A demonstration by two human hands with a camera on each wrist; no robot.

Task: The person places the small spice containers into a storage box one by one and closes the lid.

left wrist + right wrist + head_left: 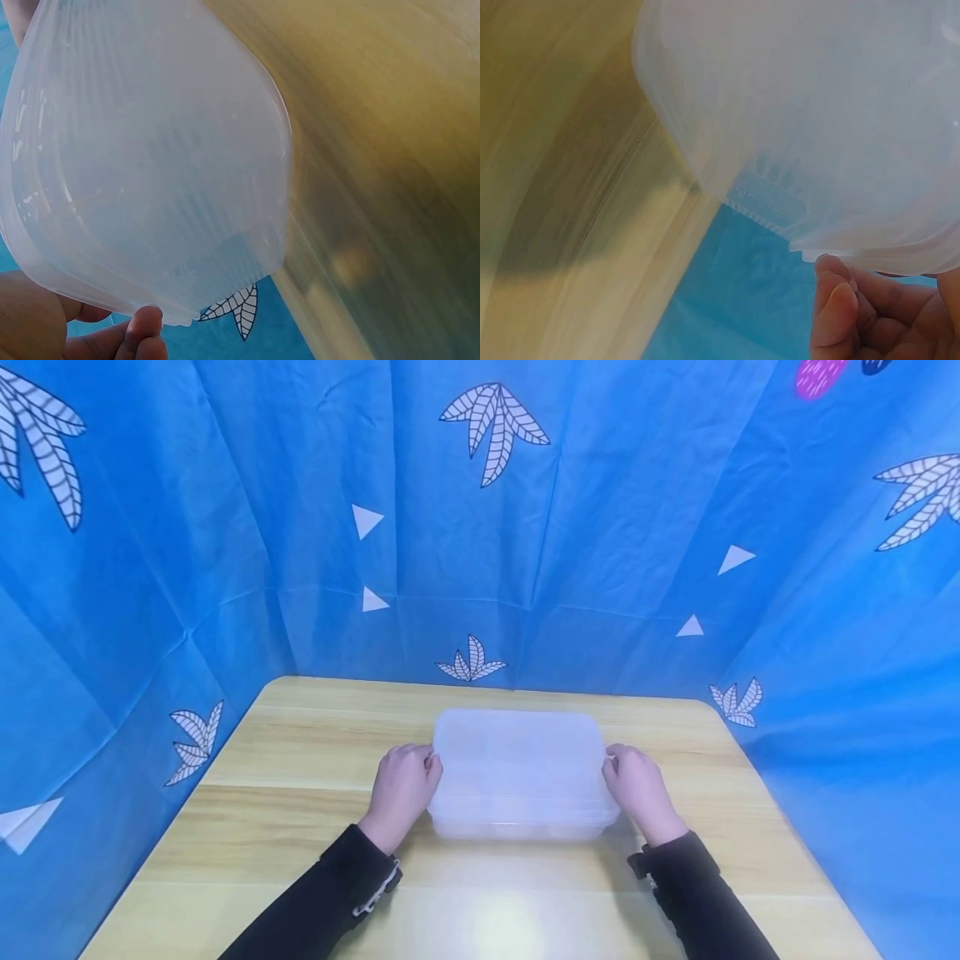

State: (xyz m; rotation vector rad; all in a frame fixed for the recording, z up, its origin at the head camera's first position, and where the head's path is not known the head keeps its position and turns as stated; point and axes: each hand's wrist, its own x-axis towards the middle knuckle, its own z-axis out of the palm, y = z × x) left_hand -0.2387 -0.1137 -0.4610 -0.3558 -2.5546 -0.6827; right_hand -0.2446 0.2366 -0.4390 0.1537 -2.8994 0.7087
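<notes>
A translucent white plastic storage box (517, 768) with a lid on top is at the middle of the table in the head view. My left hand (402, 789) grips the rim of its left end, fingers curled. At the opposite end, my right hand (641, 789) holds the rim in the same way. From the left wrist, the box's ribbed side fills much of the view, with the left fingers (146, 324) under the rim. The right fingers (836, 304) touch the rim near a small tab. The box looks raised a little above the table.
A light wood-grain table (300, 827) lies beneath the box. Blue curtains (600, 527) with white leaf and triangle prints stand along its back and both sides. Dark sleeves (300, 902) cover the forearms, with a strap at each wrist.
</notes>
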